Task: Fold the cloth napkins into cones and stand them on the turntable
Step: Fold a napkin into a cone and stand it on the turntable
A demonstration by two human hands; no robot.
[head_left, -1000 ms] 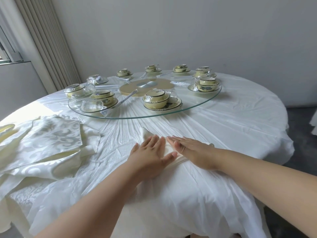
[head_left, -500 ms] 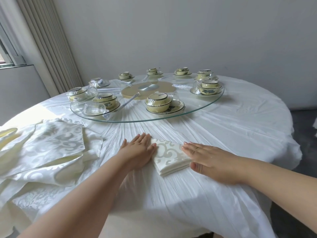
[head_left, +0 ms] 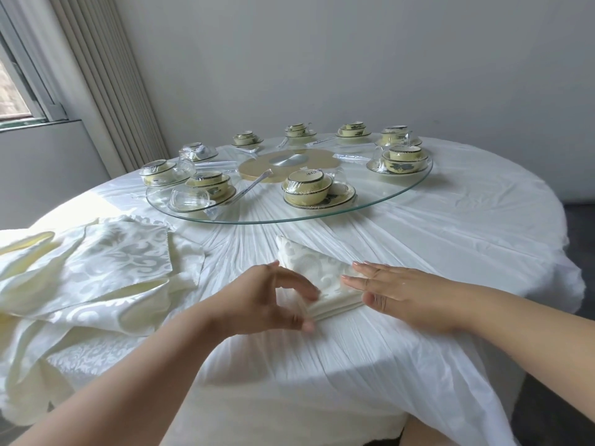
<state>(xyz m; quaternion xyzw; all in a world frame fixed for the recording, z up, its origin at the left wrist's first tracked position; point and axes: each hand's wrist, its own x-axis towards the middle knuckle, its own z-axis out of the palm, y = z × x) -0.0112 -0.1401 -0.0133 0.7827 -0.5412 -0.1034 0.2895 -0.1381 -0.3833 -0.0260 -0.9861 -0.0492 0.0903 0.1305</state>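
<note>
Left hand (head_left: pixel 273 300) is pinching the near-left corner of the folded napkin (head_left: pixel 317 275), fingers curled around the edge, though it's a bit blurry so the exact grip is hard to call. Right hand (head_left: pixel 396 291) lies flat and relaxed on the napkin's right end. The napkin sits on the white-draped surface (head_left: pixel 450 236), just in front of the glass turntable (head_left: pixel 386 201). Loose napkins (head_left: pixel 96 272) are piled well left of the folded one.

near edge: bare tablecloth (head_left: pixel 402 355); left: napkin pile (head_left: pixel 96 278) | far: turntable (head_left: pixel 380 209) crowded with bowl sets (head_left: pixel 317 191)
</note>
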